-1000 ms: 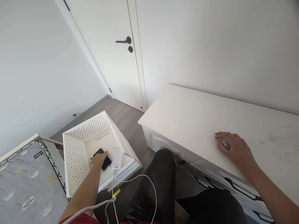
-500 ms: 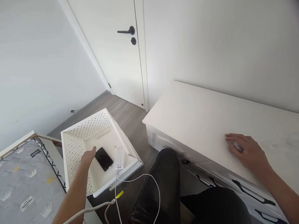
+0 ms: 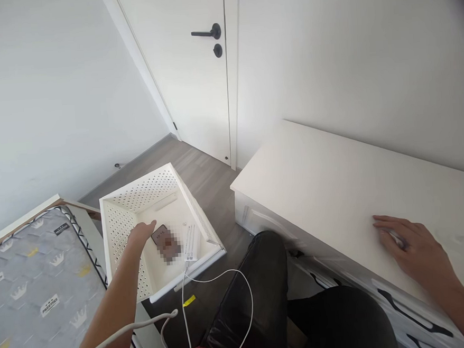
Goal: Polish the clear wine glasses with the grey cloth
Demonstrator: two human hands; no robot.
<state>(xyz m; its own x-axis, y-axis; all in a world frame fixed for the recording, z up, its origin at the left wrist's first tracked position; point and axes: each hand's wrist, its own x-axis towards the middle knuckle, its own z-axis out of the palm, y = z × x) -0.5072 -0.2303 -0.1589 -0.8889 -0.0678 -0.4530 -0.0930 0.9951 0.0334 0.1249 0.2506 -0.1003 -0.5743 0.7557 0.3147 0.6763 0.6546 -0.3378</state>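
From the head view, I counted one phone, lying inside one white perforated basket; its lit screen showed digits at the top and a mosaic blur below. Near it in the basket sat some slotted white plastic, one piece or several I could not tell, and a thin white cable ran out past the near rim. The left hand hung just beside the phone, thumb extended, clasping nothing that I could see, its other fingers mostly hidden. The right hand rested on the chest of drawers, curled around one pale object, largely covered by the fingers. At least three black drawer handles showed, the lowest cut off. One crown-patterned mattress was also cut off.
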